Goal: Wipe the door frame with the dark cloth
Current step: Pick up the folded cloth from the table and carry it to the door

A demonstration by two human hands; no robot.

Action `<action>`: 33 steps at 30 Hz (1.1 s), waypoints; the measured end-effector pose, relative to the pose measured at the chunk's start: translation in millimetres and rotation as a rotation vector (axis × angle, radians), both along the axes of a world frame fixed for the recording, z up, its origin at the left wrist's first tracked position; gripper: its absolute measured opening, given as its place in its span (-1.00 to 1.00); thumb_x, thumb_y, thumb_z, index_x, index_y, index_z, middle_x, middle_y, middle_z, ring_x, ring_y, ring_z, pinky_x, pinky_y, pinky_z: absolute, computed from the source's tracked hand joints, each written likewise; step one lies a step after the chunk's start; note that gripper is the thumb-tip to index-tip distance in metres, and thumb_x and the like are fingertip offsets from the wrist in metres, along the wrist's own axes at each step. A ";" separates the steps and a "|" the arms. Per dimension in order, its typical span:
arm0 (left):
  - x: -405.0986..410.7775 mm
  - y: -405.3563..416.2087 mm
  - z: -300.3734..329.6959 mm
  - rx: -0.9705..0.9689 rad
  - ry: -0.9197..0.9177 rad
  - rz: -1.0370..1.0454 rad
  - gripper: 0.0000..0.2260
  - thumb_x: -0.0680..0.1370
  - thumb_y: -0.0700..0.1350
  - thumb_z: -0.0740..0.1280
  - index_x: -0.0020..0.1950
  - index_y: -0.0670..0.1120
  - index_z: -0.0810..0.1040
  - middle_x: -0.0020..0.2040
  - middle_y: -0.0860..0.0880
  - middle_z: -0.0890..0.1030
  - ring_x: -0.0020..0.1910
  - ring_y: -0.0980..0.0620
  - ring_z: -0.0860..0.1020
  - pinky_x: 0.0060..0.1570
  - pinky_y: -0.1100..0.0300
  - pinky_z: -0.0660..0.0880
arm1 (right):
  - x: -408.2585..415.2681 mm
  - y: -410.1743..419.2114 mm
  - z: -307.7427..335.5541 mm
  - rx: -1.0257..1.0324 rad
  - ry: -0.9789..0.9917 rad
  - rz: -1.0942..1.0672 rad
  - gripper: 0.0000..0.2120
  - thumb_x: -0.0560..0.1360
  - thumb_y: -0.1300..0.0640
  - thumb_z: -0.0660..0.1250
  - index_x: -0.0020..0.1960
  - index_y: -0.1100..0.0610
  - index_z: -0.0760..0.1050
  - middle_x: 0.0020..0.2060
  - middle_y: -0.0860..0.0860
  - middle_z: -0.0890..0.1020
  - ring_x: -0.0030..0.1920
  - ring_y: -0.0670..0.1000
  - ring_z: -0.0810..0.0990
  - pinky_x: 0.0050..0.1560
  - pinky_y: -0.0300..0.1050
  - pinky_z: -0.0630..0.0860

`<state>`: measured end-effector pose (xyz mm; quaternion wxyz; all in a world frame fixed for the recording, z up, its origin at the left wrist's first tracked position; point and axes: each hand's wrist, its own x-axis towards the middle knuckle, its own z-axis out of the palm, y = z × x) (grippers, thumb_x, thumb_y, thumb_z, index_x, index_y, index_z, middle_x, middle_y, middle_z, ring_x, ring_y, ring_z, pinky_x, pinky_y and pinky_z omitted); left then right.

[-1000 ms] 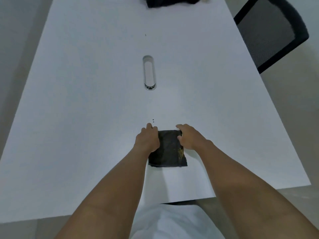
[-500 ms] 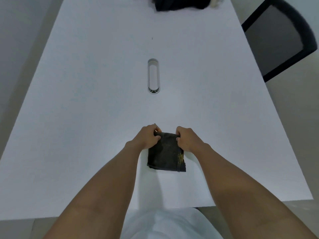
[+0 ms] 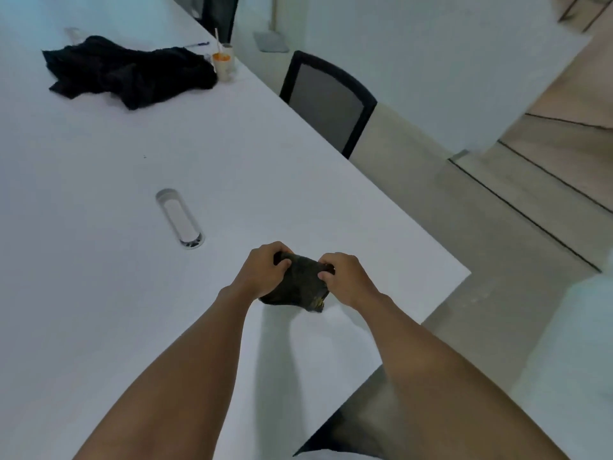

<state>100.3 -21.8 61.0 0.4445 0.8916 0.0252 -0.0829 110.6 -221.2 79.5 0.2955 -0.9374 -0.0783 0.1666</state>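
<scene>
My left hand and right hand each pinch an upper corner of the folded dark cloth, which hangs just above the white table near its right edge.

Two bare forearms, no sleeves, left hand, right hand, no rings

this looks like an office meeting room. a long white surface has an oval cable port set into it, and a black mesh-backed chair stands alongside. plain white walls meet a pale tiled floor.
</scene>
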 end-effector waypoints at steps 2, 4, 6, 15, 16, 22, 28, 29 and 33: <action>12.8 -27.4 14.4 -0.014 -0.040 -0.108 -0.87 0.62 -0.20 0.30 0.08 -0.05 0.63 0.01 0.03 0.66 0.01 0.05 0.57 -0.03 0.27 0.43 | -11.2 -29.3 16.1 0.022 -0.049 -0.121 -0.93 0.57 0.25 0.35 0.01 0.16 0.61 -0.07 0.07 0.63 -0.08 0.07 0.59 -0.08 -0.15 0.53; 21.8 -62.6 29.4 -0.032 -0.074 -0.208 -0.87 0.63 -0.20 0.30 0.07 -0.04 0.62 -0.01 0.03 0.66 0.01 0.04 0.58 -0.02 0.27 0.46 | -27.2 -62.4 34.7 0.041 -0.095 -0.240 -0.93 0.57 0.25 0.35 0.00 0.17 0.61 -0.09 0.06 0.64 -0.09 0.04 0.59 -0.13 -0.25 0.50; 25.0 -107.6 44.9 -0.060 -0.097 -0.325 -0.88 0.63 -0.20 0.30 0.05 -0.02 0.61 -0.01 0.03 0.66 0.02 0.03 0.60 0.04 0.22 0.51 | -48.6 -101.5 53.2 0.047 -0.137 -0.372 -0.92 0.57 0.24 0.36 0.02 0.17 0.62 -0.09 0.04 0.66 -0.09 0.01 0.60 -0.18 -0.36 0.44; -28.9 -340.4 122.9 -0.166 -0.245 -0.896 -0.91 0.63 -0.17 0.31 0.05 -0.04 0.61 -0.06 0.05 0.65 -0.03 0.10 0.58 -0.02 0.20 0.51 | -197.6 -282.7 148.7 -0.077 -0.347 -0.905 -0.94 0.55 0.15 0.42 -0.02 0.11 0.66 -0.15 -0.02 0.68 -0.13 -0.05 0.62 -0.12 -0.19 0.50; -41.5 -365.7 132.5 -0.171 -0.268 -0.960 -0.91 0.63 -0.17 0.31 0.04 -0.04 0.60 -0.06 0.05 0.64 -0.06 0.12 0.57 -0.07 0.23 0.48 | -218.7 -298.0 158.1 -0.093 -0.355 -0.962 -0.94 0.55 0.15 0.41 -0.02 0.10 0.67 -0.15 -0.02 0.69 -0.13 -0.06 0.62 -0.12 -0.19 0.50; -149.4 -498.4 184.9 -0.245 -0.383 -1.288 -0.92 0.62 -0.16 0.31 -0.01 -0.06 0.59 -0.10 0.01 0.64 -0.10 0.04 0.57 -0.14 0.23 0.41 | -367.1 -359.9 205.8 -0.194 -0.446 -1.291 -0.91 0.57 0.17 0.39 -0.02 0.12 0.68 -0.17 -0.01 0.69 -0.17 -0.08 0.61 -0.21 -0.38 0.45; -285.2 -578.0 216.9 -0.394 -0.400 -1.527 -0.89 0.61 -0.19 0.31 -0.02 -0.01 0.60 -0.09 0.09 0.64 -0.05 0.11 0.58 -0.02 0.21 0.51 | -511.2 -370.9 235.1 -0.279 -0.562 -1.561 -0.93 0.52 0.22 0.42 -0.10 0.17 0.68 -0.28 0.03 0.70 -0.26 -0.02 0.66 -0.18 -0.17 0.57; -312.2 -585.9 219.5 -0.412 -0.416 -1.549 -0.89 0.61 -0.19 0.31 -0.01 0.00 0.59 -0.07 0.10 0.64 -0.05 0.11 0.58 0.00 0.22 0.50 | -534.1 -370.3 238.4 -0.295 -0.580 -1.620 -0.93 0.51 0.21 0.42 -0.11 0.17 0.69 -0.29 0.02 0.69 -0.25 -0.03 0.66 -0.17 -0.18 0.56; -385.9 -600.9 216.2 -0.460 -0.455 -1.587 -0.88 0.63 -0.20 0.26 0.02 -0.02 0.56 -0.04 0.05 0.62 -0.05 0.06 0.56 0.01 0.18 0.52 | -589.0 -359.8 240.5 -0.365 -0.631 -1.782 -0.92 0.48 0.19 0.44 -0.18 0.16 0.67 -0.33 0.02 0.67 -0.24 -0.02 0.63 -0.16 -0.16 0.53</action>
